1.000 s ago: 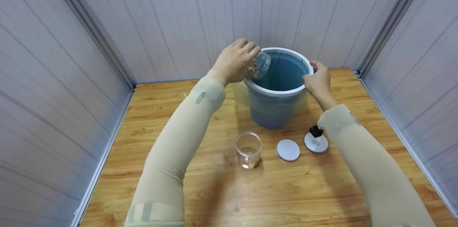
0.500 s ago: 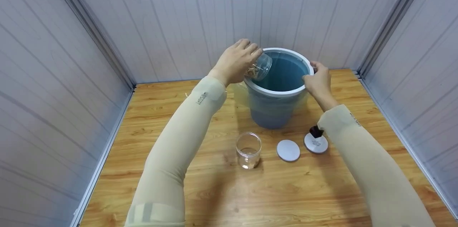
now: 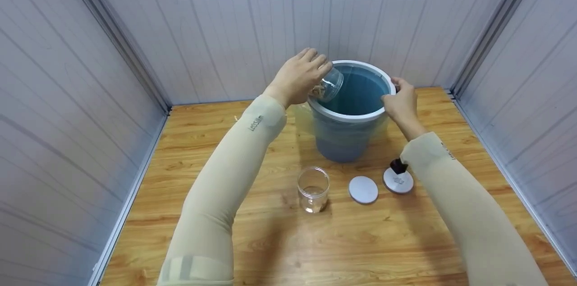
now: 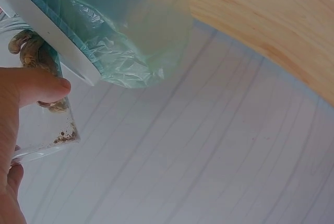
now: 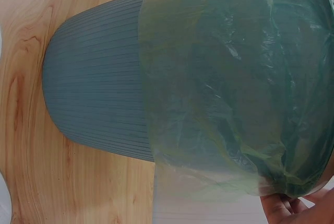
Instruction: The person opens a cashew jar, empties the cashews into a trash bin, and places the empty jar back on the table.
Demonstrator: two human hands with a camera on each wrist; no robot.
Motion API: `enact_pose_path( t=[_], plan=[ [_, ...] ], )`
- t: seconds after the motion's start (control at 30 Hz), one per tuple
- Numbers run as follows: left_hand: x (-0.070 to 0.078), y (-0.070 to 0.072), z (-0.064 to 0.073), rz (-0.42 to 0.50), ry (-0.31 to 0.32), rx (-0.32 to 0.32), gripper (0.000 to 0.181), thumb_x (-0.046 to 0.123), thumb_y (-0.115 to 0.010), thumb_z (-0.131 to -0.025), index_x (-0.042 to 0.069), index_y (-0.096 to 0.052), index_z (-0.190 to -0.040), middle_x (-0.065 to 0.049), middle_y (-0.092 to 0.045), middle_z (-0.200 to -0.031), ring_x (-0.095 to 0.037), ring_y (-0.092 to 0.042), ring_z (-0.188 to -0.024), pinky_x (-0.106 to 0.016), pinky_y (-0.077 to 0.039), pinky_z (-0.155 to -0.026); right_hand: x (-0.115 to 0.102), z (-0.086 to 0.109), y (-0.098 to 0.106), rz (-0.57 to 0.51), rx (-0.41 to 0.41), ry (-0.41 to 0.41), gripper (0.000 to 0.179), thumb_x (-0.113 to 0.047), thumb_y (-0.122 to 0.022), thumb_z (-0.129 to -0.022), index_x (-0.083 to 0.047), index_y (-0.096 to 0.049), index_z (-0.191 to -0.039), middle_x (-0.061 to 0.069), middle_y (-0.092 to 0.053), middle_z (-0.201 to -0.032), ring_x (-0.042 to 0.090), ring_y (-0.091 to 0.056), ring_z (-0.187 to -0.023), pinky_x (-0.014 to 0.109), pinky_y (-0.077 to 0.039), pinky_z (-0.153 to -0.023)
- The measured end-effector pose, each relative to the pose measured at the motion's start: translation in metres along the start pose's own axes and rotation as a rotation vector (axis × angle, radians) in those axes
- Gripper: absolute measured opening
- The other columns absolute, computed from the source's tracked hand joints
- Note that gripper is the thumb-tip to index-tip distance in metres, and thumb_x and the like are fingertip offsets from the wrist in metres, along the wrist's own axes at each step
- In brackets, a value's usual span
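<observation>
My left hand (image 3: pixel 298 78) grips a clear jar (image 3: pixel 334 82), tipped over the left side of a blue bin (image 3: pixel 342 144), its mouth toward the inside. Brown, curled, dried-looking pieces (image 4: pixel 37 54) lie inside the jar, and dark crumbs (image 4: pixel 65 138) cling near its base. In the left wrist view the thumb (image 4: pixel 44 87) presses along the jar's side. My right hand (image 3: pixel 402 102) holds the bin's white rim (image 3: pixel 356 117) at the right, thumb on the inner side. A thin greenish-yellow bag (image 5: pixel 209 88) lines the bin and hangs over its outside.
A second clear jar (image 3: pixel 313 191), lidless, stands upright on the wooden surface (image 3: pixel 360 245) in front of the bin. Two round white lids (image 3: pixel 363 190) lie to its right; a black wrist-worn piece (image 3: pixel 398 166) partly covers one. Pale panel walls (image 3: pixel 225 29) enclose the back and sides.
My left hand and the tipped jar have shifted very slightly right, toward the bin's middle. The right hand, bin, second jar and lids stay where they were.
</observation>
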State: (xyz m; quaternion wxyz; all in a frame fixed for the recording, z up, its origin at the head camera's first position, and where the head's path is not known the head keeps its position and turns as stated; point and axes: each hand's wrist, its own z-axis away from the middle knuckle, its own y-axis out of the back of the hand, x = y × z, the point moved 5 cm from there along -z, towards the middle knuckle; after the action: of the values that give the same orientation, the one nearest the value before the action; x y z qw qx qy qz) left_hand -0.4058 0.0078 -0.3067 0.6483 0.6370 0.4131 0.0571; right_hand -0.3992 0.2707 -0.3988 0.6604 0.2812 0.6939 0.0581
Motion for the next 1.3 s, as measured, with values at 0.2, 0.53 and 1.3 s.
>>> enact_pose_path(
  t=[0.2,0.53,1.3],
  plan=[
    [0.0012,0.0009,0.0003,-0.039,-0.016,-0.02,0.077,0.018,-0.081,-0.095,0.009,-0.043,-0.162,-0.014,-0.051,-0.162,-0.036,-0.046,-0.153,-0.047,-0.03,-0.135,-0.0003,0.0004,-0.0001,0.001,0.001,0.007,0.067,0.005,-0.055,-0.091,0.007,-0.048,-0.158,0.031,-0.062,-0.149,0.038,-0.059,-0.137,0.05,-0.051,-0.119],
    [0.0039,0.0018,-0.0013,-0.1,-0.037,-0.014,0.073,0.026,-0.077,-0.101,0.011,-0.042,-0.164,-0.014,-0.052,-0.162,-0.036,-0.047,-0.154,-0.046,-0.03,-0.135,0.0002,0.0003,0.0008,-0.001,-0.005,0.009,0.068,0.005,-0.055,-0.09,0.007,-0.048,-0.158,0.031,-0.062,-0.149,0.038,-0.059,-0.137,0.05,-0.051,-0.119],
    [0.0078,0.0016,-0.0024,-0.196,-0.109,-0.037,0.075,0.036,-0.072,-0.105,0.011,-0.037,-0.166,-0.014,-0.048,-0.166,-0.037,-0.042,-0.157,-0.046,-0.028,-0.136,-0.0007,0.0011,0.0002,0.0,-0.002,0.013,0.069,0.006,-0.055,-0.089,0.009,-0.048,-0.157,0.03,-0.062,-0.149,0.037,-0.059,-0.138,0.049,-0.051,-0.119]
  ],
)
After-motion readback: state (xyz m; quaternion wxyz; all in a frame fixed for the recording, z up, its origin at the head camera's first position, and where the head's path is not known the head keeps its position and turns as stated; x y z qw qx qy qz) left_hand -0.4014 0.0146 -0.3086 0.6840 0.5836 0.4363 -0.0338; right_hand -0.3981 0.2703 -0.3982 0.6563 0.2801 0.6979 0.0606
